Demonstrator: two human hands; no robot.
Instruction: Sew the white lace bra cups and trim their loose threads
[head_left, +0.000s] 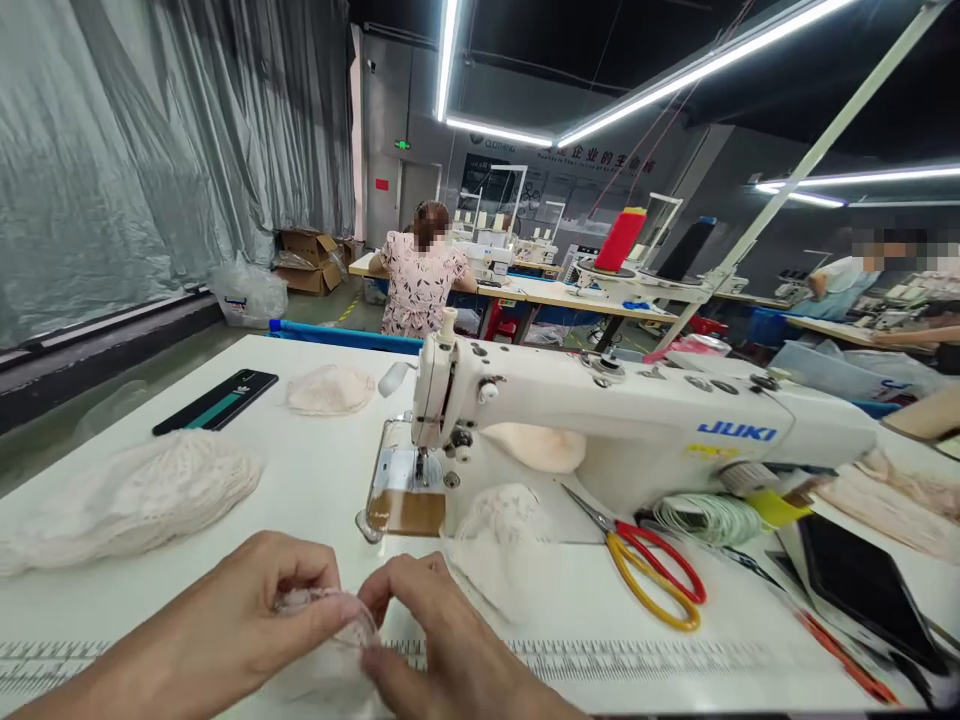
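Left hand [266,605] gripping sheer fabric [355,634], right hand [433,632] pinching its edge, sewing machine [637,430] beyond

Big crinkly silver-grey curtain [172,150] all down the left side; dark grey lettered wall [555,175] at the back with a plain grey door [412,185]; long bright white tube lights [705,72] under a black ceiling [525,50]; dull grey-green floor [315,312], pale wood-edged worktable [555,291] further back.

A white table [307,480] bears a sewing machine [637,410], a frilly pale fabric pile [150,490], scissors [619,530] and a dark phone [217,402]
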